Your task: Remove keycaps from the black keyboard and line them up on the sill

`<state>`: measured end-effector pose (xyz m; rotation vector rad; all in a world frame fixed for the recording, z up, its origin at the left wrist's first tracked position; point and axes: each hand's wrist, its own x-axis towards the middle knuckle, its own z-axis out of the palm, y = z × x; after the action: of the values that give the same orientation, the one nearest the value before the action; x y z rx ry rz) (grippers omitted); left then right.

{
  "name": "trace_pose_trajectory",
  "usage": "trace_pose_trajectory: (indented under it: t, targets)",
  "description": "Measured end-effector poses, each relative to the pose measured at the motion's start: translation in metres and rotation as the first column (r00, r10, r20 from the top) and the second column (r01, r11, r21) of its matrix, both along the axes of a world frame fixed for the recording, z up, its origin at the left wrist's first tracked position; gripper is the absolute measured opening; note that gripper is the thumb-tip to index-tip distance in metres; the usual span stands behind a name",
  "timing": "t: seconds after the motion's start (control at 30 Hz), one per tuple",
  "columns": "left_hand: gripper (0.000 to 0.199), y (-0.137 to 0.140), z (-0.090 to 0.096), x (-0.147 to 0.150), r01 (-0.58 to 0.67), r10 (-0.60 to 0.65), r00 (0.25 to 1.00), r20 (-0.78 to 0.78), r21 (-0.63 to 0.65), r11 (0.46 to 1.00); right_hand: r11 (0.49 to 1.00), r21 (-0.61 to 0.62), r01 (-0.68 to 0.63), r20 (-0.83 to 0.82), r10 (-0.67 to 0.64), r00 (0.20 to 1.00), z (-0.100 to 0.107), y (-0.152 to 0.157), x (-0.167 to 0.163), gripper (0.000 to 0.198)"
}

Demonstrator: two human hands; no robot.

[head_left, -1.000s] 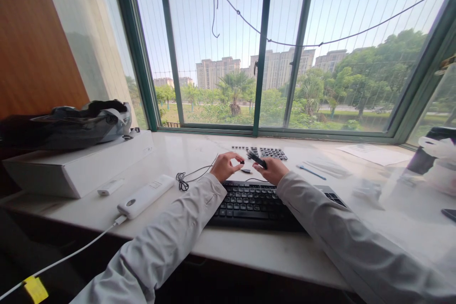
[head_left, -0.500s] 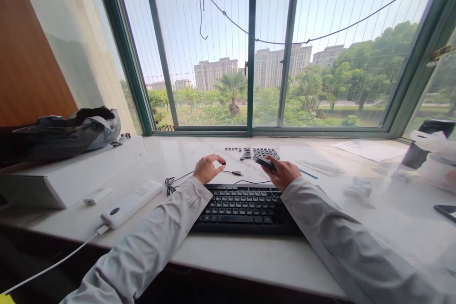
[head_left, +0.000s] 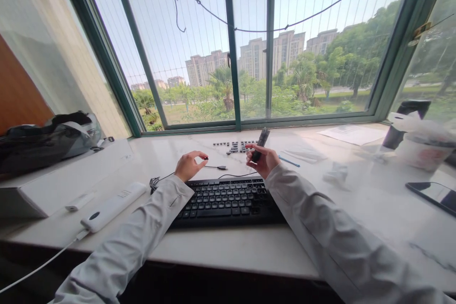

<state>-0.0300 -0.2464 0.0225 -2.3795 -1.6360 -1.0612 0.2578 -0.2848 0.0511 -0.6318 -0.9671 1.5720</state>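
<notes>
A white tub (head_left: 423,153) stands at right, its contents hidden by a plastic bag (head_left: 409,120). The black tool (head_left: 262,140), slanting leftward half a second ago, now points nearly upright beyond the keyboard (head_left: 221,199), top leaning right. The right hand (head_left: 266,160) grips it; the left hand (head_left: 187,166), well apart, pinches a small black piece (head_left: 205,158).

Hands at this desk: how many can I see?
2: the left hand, pinching a small dark piece, and the right hand, gripping a dark tool; both near the far edge of the keyboard.
</notes>
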Motion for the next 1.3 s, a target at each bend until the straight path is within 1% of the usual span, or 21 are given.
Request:
trace_pose_trajectory:
  t: [0.13,0.27,0.33,0.4,0.47,0.5,0.53,0.57,0.6,0.63,0.67,0.7,0.73,0.77,0.83,0.9,0.93,1.0,1.13,1.3]
  targets:
    - [0.026,-0.001,0.0,0.001,-0.01,0.01,1.0,-0.002,-0.019,1.0,0.995,-0.086,-0.051,-0.083,0.044,0.996,-0.001,-0.001,0.001,0.019]
    - [0.026,-0.001,-0.002,0.0,-0.021,0.021,1.0,-0.002,-0.015,1.0,0.992,-0.111,-0.059,-0.131,0.044,0.99,-0.001,-0.002,0.0,0.018]
    - [0.025,0.001,-0.002,-0.002,-0.029,0.029,1.0,-0.004,-0.011,1.0,0.993,-0.114,-0.039,-0.086,0.029,0.996,-0.001,-0.001,-0.001,0.02]
    - [0.024,0.004,-0.001,-0.003,-0.025,0.025,0.999,-0.027,-0.01,1.0,0.997,-0.081,-0.018,-0.005,0.017,1.0,-0.003,0.001,-0.001,0.024]
    - [0.022,0.011,0.001,-0.005,-0.021,0.02,0.997,-0.076,-0.011,1.0,1.0,-0.003,0.015,0.117,-0.015,0.993,-0.005,0.004,-0.001,0.028]
    - [0.02,0.017,0.002,-0.006,-0.024,0.022,0.994,-0.106,-0.018,1.0,0.997,0.058,0.051,0.208,-0.061,0.976,-0.007,0.005,-0.001,0.029]
    - [0.019,0.024,0.004,-0.007,-0.034,0.029,0.99,-0.138,-0.029,0.999,0.985,0.141,0.098,0.325,-0.139,0.935,-0.009,0.006,-0.001,0.029]
    - [0.018,0.032,0.006,-0.008,-0.051,0.043,0.985,-0.169,-0.045,0.998,0.959,0.245,0.141,0.462,-0.243,0.853,-0.011,0.006,-0.001,0.028]
    - [0.019,0.042,0.008,-0.009,-0.074,0.059,0.978,-0.2,-0.068,0.995,0.917,0.365,0.161,0.594,-0.362,0.718,-0.013,0.005,-0.001,0.026]
    - [0.019,0.052,0.01,-0.01,-0.104,0.081,0.97,-0.228,-0.091,0.99,0.864,0.483,0.14,0.694,-0.476,0.54,-0.015,0.003,-0.002,0.024]
    - [0.019,0.064,0.012,-0.01,-0.136,0.102,0.961,-0.257,-0.119,0.984,0.813,0.577,0.075,0.749,-0.563,0.348,-0.017,0.001,-0.002,0.022]
    - [0.019,0.076,0.014,-0.01,-0.171,0.123,0.951,-0.284,-0.149,0.974,0.779,0.627,-0.015,0.769,-0.615,0.173,-0.019,-0.002,-0.003,0.02]
    - [0.02,0.088,0.015,-0.01,-0.207,0.145,0.94,-0.308,-0.181,0.961,0.766,0.634,-0.104,0.772,-0.634,0.035,-0.02,-0.005,-0.004,0.018]
    - [0.021,0.101,0.015,-0.01,-0.24,0.163,0.931,-0.327,-0.21,0.948,0.768,0.615,-0.18,0.771,-0.633,-0.066,-0.021,-0.007,-0.005,0.018]
    - [0.021,0.125,0.015,-0.01,-0.281,0.19,0.92,-0.343,-0.239,0.929,0.79,0.548,-0.274,0.773,-0.604,-0.196,-0.022,-0.01,-0.008,0.018]
    - [0.02,0.147,0.013,-0.01,-0.317,0.216,0.911,-0.35,-0.263,0.911,0.812,0.499,-0.304,0.766,-0.577,-0.282,-0.022,-0.011,-0.009,0.018]
    - [0.019,0.158,0.011,-0.01,-0.335,0.228,0.906,-0.355,-0.275,0.901,0.815,0.488,-0.311,0.758,-0.573,-0.313,-0.021,-0.011,-0.009,0.019]
    - [0.019,0.177,0.008,-0.009,-0.364,0.248,0.897,-0.366,-0.292,0.884,0.815,0.483,-0.319,0.741,-0.575,-0.348,-0.019,-0.011,-0.009,0.02]
    - [0.023,0.207,0.001,-0.008,-0.388,0.268,0.888,-0.373,-0.301,0.871,0.809,0.484,-0.333,0.727,-0.583,-0.362,-0.018,-0.011,-0.007,0.02]
    - [0.021,0.228,-0.005,-0.006,-0.39,0.261,0.883,-0.389,-0.301,0.87,0.813,0.484,-0.324,0.732,-0.579,-0.358,-0.019,-0.013,-0.007,0.02]
